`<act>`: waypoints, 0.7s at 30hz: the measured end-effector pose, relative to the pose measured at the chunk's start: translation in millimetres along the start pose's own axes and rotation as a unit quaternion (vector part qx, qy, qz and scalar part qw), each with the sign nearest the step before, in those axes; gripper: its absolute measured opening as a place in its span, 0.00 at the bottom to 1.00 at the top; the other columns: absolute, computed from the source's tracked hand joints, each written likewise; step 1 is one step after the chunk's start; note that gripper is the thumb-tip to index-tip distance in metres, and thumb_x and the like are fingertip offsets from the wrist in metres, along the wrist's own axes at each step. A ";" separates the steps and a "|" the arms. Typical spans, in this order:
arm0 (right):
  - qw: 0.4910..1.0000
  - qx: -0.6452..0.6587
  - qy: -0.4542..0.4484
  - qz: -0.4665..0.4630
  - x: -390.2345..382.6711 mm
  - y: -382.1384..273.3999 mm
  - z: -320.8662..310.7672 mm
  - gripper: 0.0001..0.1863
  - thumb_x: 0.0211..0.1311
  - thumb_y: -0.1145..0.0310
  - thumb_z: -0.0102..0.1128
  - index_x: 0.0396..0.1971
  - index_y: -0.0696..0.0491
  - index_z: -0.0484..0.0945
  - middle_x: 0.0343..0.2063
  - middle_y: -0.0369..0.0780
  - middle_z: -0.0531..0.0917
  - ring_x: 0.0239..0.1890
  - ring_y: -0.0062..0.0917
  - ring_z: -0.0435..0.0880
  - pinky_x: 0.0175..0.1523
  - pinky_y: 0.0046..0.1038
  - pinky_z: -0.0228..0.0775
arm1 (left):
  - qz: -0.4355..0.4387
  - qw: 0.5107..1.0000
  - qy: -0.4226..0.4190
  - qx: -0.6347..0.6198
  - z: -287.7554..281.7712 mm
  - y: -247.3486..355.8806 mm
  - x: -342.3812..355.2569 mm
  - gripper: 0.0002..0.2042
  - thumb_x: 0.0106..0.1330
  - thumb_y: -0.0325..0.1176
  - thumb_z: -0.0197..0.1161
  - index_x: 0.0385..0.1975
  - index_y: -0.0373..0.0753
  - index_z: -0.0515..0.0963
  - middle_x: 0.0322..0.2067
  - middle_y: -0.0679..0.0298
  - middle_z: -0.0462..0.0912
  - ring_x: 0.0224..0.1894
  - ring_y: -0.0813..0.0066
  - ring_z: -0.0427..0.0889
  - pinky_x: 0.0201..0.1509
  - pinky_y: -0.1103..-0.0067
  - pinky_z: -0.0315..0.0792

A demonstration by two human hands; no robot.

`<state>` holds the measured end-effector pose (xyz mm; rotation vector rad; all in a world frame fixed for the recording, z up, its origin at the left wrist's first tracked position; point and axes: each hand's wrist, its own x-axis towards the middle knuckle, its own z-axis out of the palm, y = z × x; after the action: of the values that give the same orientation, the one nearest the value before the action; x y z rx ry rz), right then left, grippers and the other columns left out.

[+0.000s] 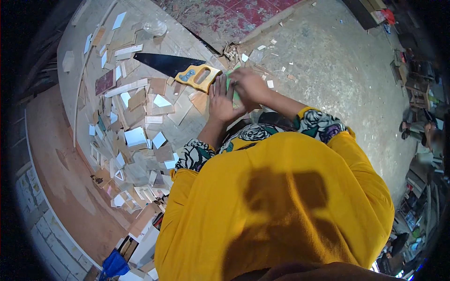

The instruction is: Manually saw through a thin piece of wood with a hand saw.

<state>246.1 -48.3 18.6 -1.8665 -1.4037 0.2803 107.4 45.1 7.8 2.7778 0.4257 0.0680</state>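
Observation:
My left hand (222, 103) lies palm down with its fingers stretched out, resting at the left side of a green flat piece (232, 96) in front of me. Over the piece's right side is my right hand (248, 85), slightly blurred, its fingers bent together; what they hold, if anything, is hidden. Just beyond my left fingertips lies a handsaw (201, 77) with a yellow handle and a black blade pointing left. An orange-tan board (198, 100) is beside my left hand.
Many wood offcuts (136, 136) and white pieces cover the floor at left, near a brown board (65, 164) and blue plastic (114, 264). Concrete floor (323, 65) stretches right toward another person (419, 129) among stacked items. A red tiled area (248, 14) is at the top.

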 end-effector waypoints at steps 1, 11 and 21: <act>0.995 0.025 -0.052 -0.077 14.1 -14.3 5.6 0.17 0.42 0.71 0.57 0.37 0.56 0.76 0.40 0.46 0.77 0.46 0.40 0.74 0.50 0.33 0.69 | -0.016 1.000 0.000 -0.016 0.1 0.0 -0.6 0.50 0.41 0.62 0.64 0.64 0.40 0.55 0.65 0.51 0.52 0.69 0.56 0.44 0.68 0.59 0.39; 0.939 -0.230 -0.245 -0.072 90.4 -23.3 94.8 0.15 0.49 0.68 0.52 0.36 0.60 0.76 0.35 0.45 0.78 0.40 0.38 0.77 0.48 0.35 0.69 | -0.007 0.998 -0.002 -0.062 -10.8 7.9 2.2 0.46 0.46 0.66 0.60 0.62 0.43 0.58 0.61 0.55 0.60 0.64 0.59 0.57 0.67 0.67 0.48; 0.980 0.172 -0.003 -0.098 33.6 -32.1 -25.7 0.16 0.43 0.71 0.62 0.35 0.56 0.72 0.29 0.46 0.75 0.34 0.43 0.75 0.40 0.35 0.68 | 0.020 0.997 0.033 0.060 47.6 -25.9 -7.9 0.48 0.44 0.70 0.57 0.62 0.42 0.57 0.63 0.53 0.55 0.67 0.53 0.50 0.68 0.57 0.40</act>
<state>250.3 -26.6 66.9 -1.4374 -1.4290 0.4030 97.0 51.1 -45.6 2.9093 0.4013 0.1476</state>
